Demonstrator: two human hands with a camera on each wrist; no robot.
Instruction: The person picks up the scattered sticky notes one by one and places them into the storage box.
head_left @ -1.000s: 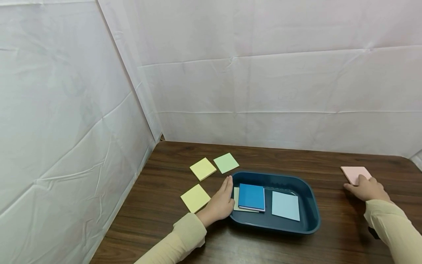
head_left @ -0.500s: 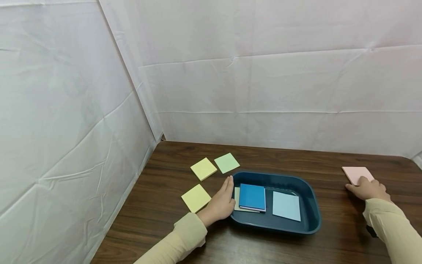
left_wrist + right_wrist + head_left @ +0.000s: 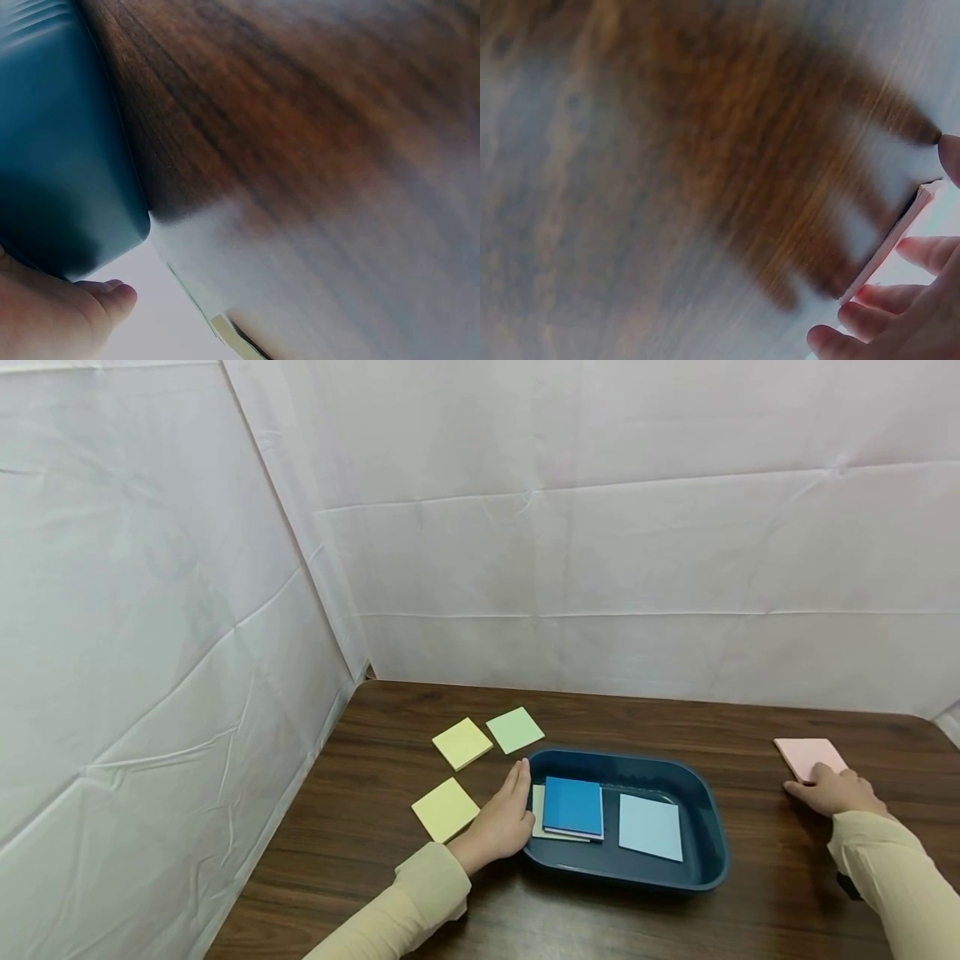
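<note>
Spanning white sheeted walls (image 3: 637,552), dark wooden table (image 3: 675,727).

A dark brown wood-grain counter (image 3: 615,927) fills the lower part of the head view, its grain running left to right. White sheeting (image 3: 637,535) hangs behind it as a back wall, creased in long horizontal folds. More white sheeting (image 3: 142,635) closes the left side, and the two meet at a corner seam (image 3: 300,535). The light is soft and even.
</note>
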